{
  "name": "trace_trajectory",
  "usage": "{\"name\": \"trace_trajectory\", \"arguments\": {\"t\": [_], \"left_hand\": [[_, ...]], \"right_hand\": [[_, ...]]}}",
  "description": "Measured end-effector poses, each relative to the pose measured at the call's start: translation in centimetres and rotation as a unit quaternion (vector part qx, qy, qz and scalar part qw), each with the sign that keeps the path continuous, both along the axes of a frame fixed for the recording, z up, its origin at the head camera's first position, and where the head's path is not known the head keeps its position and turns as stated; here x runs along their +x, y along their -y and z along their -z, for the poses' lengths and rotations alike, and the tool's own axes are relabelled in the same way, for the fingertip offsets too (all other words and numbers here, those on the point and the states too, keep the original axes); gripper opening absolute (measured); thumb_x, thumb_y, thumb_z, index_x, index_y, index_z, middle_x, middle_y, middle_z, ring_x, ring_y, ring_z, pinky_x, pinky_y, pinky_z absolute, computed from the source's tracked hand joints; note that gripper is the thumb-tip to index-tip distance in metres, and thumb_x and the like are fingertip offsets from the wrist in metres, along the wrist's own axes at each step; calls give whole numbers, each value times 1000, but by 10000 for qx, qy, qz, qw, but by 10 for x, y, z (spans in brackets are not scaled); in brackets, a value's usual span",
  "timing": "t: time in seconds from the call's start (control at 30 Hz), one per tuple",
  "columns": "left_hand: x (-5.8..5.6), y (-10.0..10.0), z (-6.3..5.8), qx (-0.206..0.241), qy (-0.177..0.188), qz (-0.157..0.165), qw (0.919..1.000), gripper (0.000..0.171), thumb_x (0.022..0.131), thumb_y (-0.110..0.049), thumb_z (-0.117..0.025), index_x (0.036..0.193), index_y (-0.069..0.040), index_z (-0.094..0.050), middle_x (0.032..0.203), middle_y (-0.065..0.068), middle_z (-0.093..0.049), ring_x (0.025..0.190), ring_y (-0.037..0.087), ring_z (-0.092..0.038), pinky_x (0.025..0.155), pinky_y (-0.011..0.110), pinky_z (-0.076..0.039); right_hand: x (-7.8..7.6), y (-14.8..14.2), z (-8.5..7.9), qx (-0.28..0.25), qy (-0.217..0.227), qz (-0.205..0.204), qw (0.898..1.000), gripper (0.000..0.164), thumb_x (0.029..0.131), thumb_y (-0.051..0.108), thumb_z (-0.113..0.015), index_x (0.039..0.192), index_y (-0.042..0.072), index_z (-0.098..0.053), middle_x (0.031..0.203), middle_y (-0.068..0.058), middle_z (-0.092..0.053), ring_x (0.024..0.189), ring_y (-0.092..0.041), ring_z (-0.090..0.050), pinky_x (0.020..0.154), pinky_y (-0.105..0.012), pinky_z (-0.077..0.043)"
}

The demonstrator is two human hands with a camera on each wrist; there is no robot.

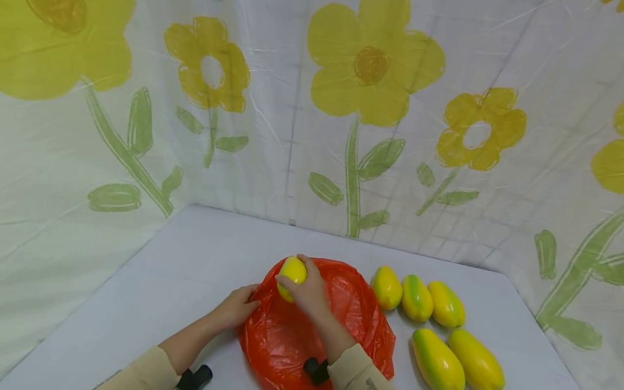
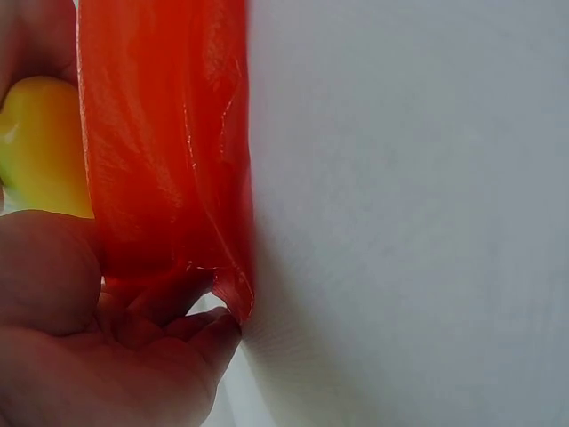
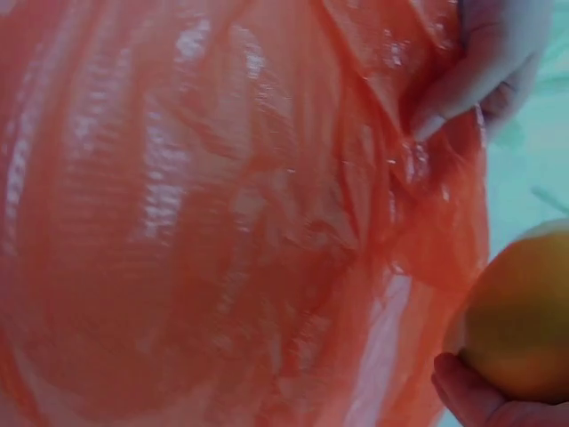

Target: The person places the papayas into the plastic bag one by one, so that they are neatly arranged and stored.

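Observation:
A red plastic bag [image 1: 280, 341] is spread wide on the table, its mouth facing up. My left hand [image 1: 235, 309] grips the bag's left rim, and in the left wrist view the thumb and fingers pinch the red film [image 2: 164, 133]. Over the bag's far left edge, my right hand [image 1: 312, 292] holds a glossy yellow papaya [image 1: 294, 269] between thumb and fingers. That papaya [image 3: 520, 320] shows at the right side of the right wrist view, apart from the left hand [image 3: 489, 67]. No fruit shows on the visible inner face of the bag.
Right of the bag, several yellow-green papayas lie on the white table [image 1: 209, 244]: three smaller ones in a row [image 1: 417, 298] and two longer ones [image 1: 439, 360] nearer me. A flower-printed curtain [image 1: 273, 135] hangs behind the table's back edge.

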State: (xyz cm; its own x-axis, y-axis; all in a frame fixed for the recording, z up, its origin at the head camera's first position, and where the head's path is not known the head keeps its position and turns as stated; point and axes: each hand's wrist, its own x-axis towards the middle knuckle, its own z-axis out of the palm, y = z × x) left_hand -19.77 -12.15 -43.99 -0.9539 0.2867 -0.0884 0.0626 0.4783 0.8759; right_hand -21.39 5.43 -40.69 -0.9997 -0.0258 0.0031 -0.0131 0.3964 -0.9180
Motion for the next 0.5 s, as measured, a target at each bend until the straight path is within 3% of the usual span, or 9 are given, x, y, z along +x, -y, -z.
{"name": "trace_trajectory", "arguments": {"t": [0.5], "left_hand": [[-2,0,1,-100,-17,45,9999,40,91,-3,-50,131,2,-47,116,16,-62,78,14,-61,70,32,-58]], "right_hand": [[-2,10,15,317,-146,226,9991,74,76,31,-74,137,12,-36,132,-9,-41,103,-23,-49,78,-38,-56]]}}
